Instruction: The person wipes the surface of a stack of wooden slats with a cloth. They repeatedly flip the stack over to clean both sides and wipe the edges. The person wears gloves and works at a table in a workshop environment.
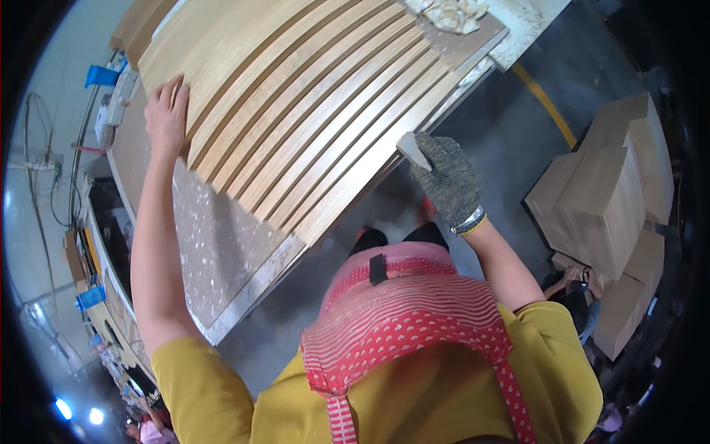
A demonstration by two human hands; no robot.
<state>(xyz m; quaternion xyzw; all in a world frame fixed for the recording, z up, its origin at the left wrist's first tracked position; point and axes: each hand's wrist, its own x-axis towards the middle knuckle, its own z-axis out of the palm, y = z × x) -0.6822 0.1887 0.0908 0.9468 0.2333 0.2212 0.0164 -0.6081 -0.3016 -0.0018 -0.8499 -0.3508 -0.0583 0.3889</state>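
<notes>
We see the boards [352, 127] cut off by the top edge; the glove [444, 164] on the right hand [450, 181] hides part of the grey block [413, 151].

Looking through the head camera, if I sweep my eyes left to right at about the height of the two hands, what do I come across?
Bare left hand, wooden strips, small grey block, gloved right hand, yellow floor line, cardboard boxes.

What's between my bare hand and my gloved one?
The head view shows wooden boards between your left hand and right hand, which holds a grey block.
</notes>
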